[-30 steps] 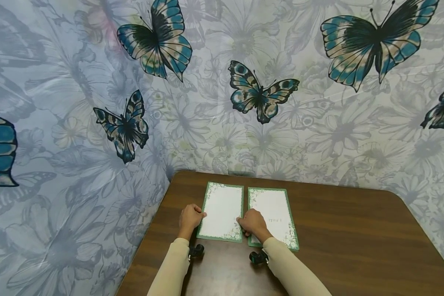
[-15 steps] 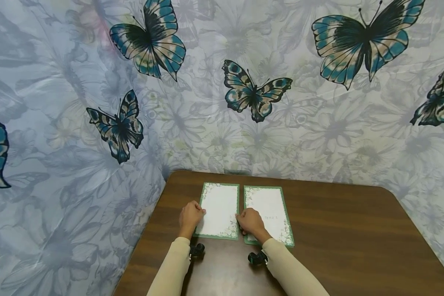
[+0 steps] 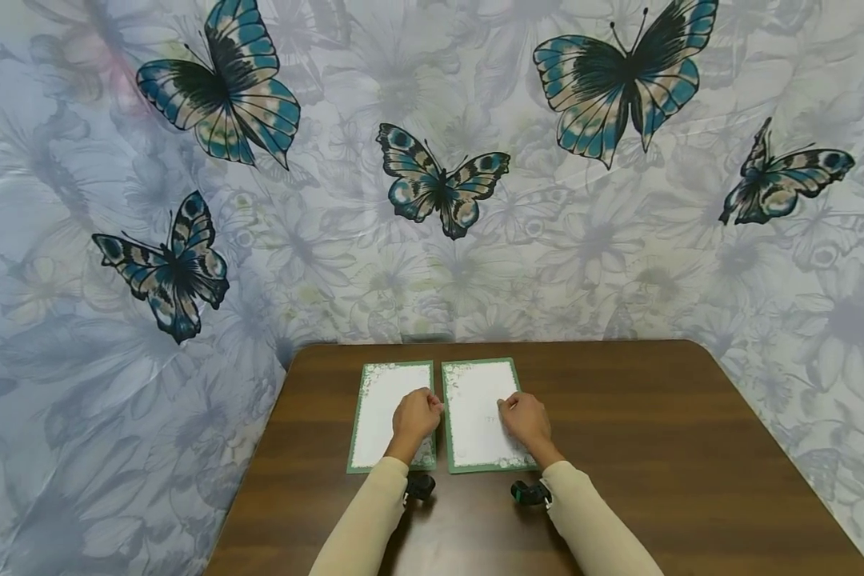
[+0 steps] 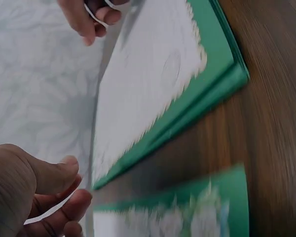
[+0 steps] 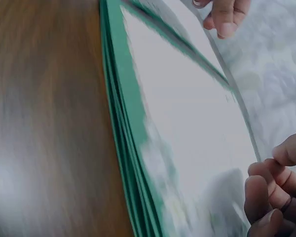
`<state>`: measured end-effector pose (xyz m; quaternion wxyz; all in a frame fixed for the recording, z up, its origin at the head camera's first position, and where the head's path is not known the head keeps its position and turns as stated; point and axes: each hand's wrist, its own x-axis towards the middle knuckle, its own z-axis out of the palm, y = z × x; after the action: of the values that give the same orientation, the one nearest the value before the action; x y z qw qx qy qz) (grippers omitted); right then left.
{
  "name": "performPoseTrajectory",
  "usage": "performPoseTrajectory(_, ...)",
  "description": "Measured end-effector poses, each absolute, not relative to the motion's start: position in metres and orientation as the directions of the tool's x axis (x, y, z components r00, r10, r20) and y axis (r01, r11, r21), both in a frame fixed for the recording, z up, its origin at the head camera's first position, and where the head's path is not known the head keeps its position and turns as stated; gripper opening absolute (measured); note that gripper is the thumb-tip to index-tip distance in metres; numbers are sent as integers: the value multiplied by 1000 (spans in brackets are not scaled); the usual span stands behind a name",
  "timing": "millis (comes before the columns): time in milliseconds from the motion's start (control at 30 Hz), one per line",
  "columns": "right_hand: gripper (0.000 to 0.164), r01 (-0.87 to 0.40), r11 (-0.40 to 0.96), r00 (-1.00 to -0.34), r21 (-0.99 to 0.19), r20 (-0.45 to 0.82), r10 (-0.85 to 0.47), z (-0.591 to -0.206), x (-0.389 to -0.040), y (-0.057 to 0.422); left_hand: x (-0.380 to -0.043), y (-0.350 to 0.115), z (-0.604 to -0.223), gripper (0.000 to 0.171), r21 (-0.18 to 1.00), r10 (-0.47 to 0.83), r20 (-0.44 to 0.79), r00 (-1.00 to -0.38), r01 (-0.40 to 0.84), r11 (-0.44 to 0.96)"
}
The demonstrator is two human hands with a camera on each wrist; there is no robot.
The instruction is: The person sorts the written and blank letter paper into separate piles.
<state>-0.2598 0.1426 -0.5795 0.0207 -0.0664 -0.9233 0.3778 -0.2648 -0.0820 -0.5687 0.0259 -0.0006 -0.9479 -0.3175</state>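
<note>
Two floral-bordered white sheets with green edges lie side by side on a brown table: the left sheet (image 3: pixel 382 420) and the right sheet (image 3: pixel 471 424). In the right wrist view the right one tops a stack of several green-edged layers (image 5: pixel 130 182). My left hand (image 3: pixel 415 418) hovers over the left sheet's right edge, thumb and fingers slightly apart with nothing between them in the left wrist view. My right hand (image 3: pixel 526 420) hangs over the right side of the stack. Its fingers (image 5: pixel 259 197) are loosely bent, and no held thing shows.
The wooden table (image 3: pixel 619 416) extends to the right of the stack. Behind it hangs a pale cloth (image 3: pixel 317 240) printed with flowers and butterflies. Black wrist devices (image 3: pixel 529 492) sit just below both hands.
My left hand has left the left sheet's left edge and moved right, to its right edge. My right hand has shifted right, from between the sheets to over the stack. The view has turned right.
</note>
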Motion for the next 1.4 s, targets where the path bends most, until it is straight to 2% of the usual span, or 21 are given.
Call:
performPoseTrajectory(100,24,134,718,-985,-683,-11,173,-579,-258,161,-269,-68,-575,12,566,56,134,-989,122,815)
performPoseTrajectory(233,21,176,732,-979,-658,-42,197,-580,-255,175,-271,-57,-587,27,478,183,204,-962,261,838)
performPoseTrajectory(400,20,209,733,-974,-647,-72,215,-582,-254,180,-270,-54,-595,48,344,264,166,-950,306,888)
performPoseTrajectory(500,20,210,734,-973,-646,-63,223,-581,-254,181,-269,-53,-595,55,295,287,135,-948,315,902)
performPoseTrajectory(1000,24,211,719,-970,-662,-50,239,-567,-255,185,-268,-48,-591,48,206,321,141,-936,345,916)
performPoseTrajectory(1233,35,226,575,-970,-786,-125,210,-573,-259,186,-266,-48,-587,47,216,328,126,-936,348,912)
performPoseTrajectory(1400,35,234,524,-969,-819,-154,193,-579,-258,186,-266,-49,-589,47,246,303,133,-944,327,912)
